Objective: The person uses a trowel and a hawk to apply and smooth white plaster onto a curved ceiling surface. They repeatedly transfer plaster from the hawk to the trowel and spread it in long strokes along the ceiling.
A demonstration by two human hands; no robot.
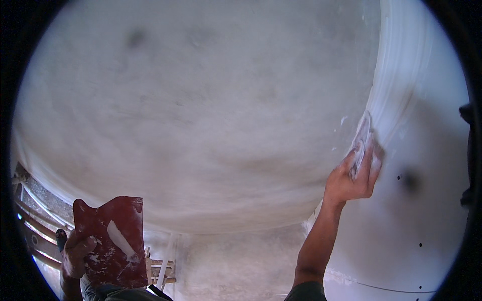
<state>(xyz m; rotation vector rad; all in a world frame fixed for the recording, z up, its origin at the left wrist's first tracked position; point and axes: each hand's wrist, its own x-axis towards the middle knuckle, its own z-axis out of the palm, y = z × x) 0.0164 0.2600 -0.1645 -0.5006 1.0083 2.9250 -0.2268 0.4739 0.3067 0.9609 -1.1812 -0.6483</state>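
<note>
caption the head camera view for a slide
Left hand holds a dark-red board smeared with white; right hand holds a white-coated tool where grey surface meets white panel.

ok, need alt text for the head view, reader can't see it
A person's right hand holds a white-smeared tool at the seam between a broad gray surface and a pale panel. At lower left, the left hand grips a dark red board with a streak of white paste.
</note>
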